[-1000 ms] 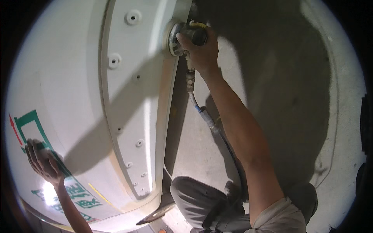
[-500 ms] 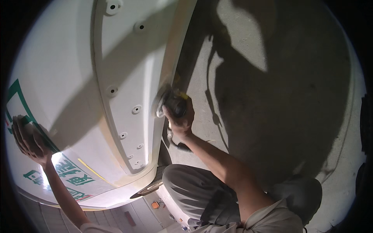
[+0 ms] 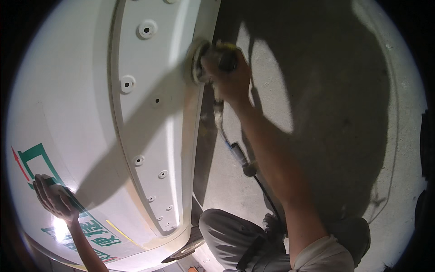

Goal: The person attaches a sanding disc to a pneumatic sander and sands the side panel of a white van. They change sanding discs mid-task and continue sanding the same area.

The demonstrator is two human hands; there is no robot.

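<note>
A large curved white panel [image 3: 72, 95] with green and red lettering fills the left side. My left hand [image 3: 55, 199] lies flat on its lower left, fingers stretched over a green frame mark. At the panel's right edge, my right hand [image 3: 236, 86] is wrapped round a round-pad air sander [image 3: 225, 60]. The sander's disc [image 3: 198, 61] stands on edge against the tan-tinted rim strip; whether it touches all round I cannot tell. From its handle an air hose [image 3: 237, 153] with a fitting hangs down toward my knee.
Several round holed bosses [image 3: 147, 30] line the recessed strip of the panel. Grey concrete floor [image 3: 281, 109], largely in my shadow, lies to the right. My bent knees [image 3: 233, 235] are close below. A small orange object [image 3: 193, 269] sits at the bottom edge.
My right hand has carried the sander up along the panel's edge, drawing the hose into fuller view. The view has shifted, so the panel and my left hand appear lower.
</note>
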